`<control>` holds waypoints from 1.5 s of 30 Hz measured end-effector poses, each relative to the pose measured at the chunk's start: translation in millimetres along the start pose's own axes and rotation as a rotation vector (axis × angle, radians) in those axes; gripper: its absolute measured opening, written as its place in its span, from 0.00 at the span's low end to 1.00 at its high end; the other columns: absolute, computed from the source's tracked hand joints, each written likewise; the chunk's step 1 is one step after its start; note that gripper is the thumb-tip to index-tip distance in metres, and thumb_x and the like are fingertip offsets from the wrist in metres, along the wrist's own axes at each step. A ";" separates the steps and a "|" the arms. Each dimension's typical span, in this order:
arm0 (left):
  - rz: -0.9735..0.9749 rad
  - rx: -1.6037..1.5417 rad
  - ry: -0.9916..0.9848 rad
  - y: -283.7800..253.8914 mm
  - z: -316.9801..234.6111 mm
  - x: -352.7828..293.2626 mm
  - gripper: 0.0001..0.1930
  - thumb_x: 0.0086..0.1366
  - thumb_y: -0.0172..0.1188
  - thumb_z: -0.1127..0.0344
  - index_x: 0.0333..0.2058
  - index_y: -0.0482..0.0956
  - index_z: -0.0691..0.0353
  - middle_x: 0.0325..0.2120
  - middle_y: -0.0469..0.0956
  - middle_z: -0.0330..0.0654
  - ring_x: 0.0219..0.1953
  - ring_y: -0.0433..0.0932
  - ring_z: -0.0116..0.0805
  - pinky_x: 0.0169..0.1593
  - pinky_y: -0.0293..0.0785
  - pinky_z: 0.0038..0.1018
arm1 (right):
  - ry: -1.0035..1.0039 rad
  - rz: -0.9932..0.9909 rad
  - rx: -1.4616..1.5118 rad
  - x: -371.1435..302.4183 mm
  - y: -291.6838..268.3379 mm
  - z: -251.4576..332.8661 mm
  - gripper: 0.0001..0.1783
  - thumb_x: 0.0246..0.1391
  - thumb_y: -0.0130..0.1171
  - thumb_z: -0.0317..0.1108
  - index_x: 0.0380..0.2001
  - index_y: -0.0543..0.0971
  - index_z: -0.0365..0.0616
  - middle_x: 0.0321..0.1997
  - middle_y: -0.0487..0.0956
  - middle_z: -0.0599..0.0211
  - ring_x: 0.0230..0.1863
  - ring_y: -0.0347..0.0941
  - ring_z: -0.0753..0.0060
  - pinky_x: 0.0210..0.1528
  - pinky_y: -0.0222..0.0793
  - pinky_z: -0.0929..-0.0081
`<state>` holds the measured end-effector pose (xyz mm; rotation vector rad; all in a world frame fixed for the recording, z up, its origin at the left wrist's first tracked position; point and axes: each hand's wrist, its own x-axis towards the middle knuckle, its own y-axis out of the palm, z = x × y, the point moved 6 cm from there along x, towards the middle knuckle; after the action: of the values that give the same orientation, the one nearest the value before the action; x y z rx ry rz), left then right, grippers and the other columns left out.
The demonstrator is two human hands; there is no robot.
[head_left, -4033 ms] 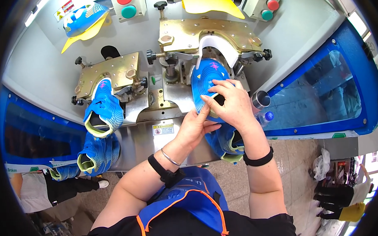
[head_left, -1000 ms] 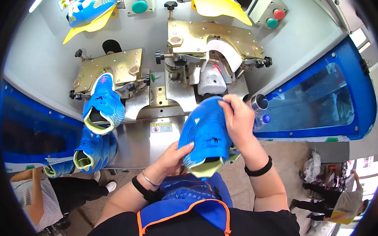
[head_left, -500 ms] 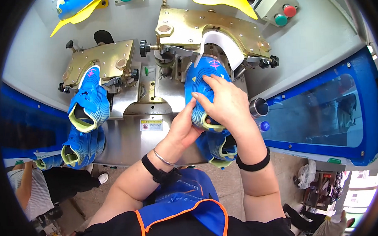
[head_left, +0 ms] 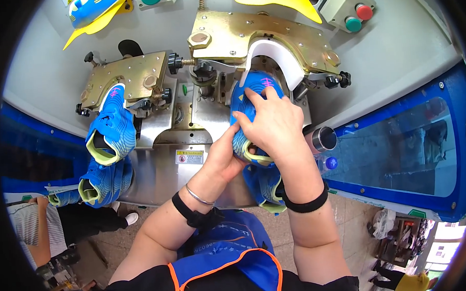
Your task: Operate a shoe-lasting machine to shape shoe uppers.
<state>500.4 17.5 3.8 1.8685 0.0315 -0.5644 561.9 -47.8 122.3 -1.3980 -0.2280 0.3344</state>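
Note:
A blue shoe (head_left: 243, 105) with a pale yellow-green collar has its toe under the right-hand press, inside a white curved pad (head_left: 278, 52). My left hand (head_left: 224, 156) is closed on the shoe's left side and heel, its thumb along the side and the other fingers partly hidden beneath. Over the upper lies my right hand (head_left: 274, 124), thumb on the left side and fingertips near the pink toe mark, gripping the shoe from above. Another blue shoe (head_left: 262, 188) is partly hidden below it. To the left, one more blue shoe (head_left: 109, 126) sits toe-first in the other press.
Brass-coloured press plates (head_left: 224, 35) stand ahead, with black knobs (head_left: 174, 63) around them. More blue shoes (head_left: 105, 182) rest at the left front. A metal cup (head_left: 324, 139) and a blue-capped bottle (head_left: 331, 163) stand to my right. A button box (head_left: 347, 10) is at upper right.
My right fingers have spread a little and shifted toward the shoe's toe. My left hand keeps its hold. The whole view has shifted slightly.

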 end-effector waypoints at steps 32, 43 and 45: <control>-0.169 0.110 0.125 -1.7 -3.4 -3.3 0.17 0.73 0.49 0.57 0.51 0.73 0.63 0.43 0.78 0.43 0.44 0.80 0.35 0.45 0.80 0.34 | -0.056 -0.305 -0.001 -17.6 -0.6 9.1 0.23 0.47 0.59 0.44 0.48 0.81 0.51 0.54 0.78 0.64 0.50 0.76 0.57 0.47 0.73 0.54; -0.180 0.075 0.162 -1.6 -4.7 -0.9 0.17 0.72 0.51 0.58 0.50 0.74 0.65 0.42 0.79 0.44 0.43 0.80 0.35 0.44 0.80 0.33 | -0.065 -0.325 0.023 -15.5 -0.6 8.1 0.23 0.46 0.59 0.42 0.47 0.82 0.50 0.53 0.79 0.63 0.49 0.77 0.57 0.46 0.74 0.55; -0.177 0.068 0.169 -2.1 -3.8 0.1 0.16 0.72 0.51 0.59 0.50 0.74 0.65 0.42 0.79 0.44 0.43 0.80 0.34 0.43 0.80 0.33 | -0.064 -0.306 0.022 -15.2 0.9 7.1 0.23 0.45 0.58 0.41 0.47 0.82 0.50 0.54 0.79 0.63 0.49 0.76 0.56 0.47 0.73 0.55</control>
<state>501.2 21.7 2.9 1.9884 0.2943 -0.5319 545.3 -46.6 123.1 -1.3087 -0.4839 0.1274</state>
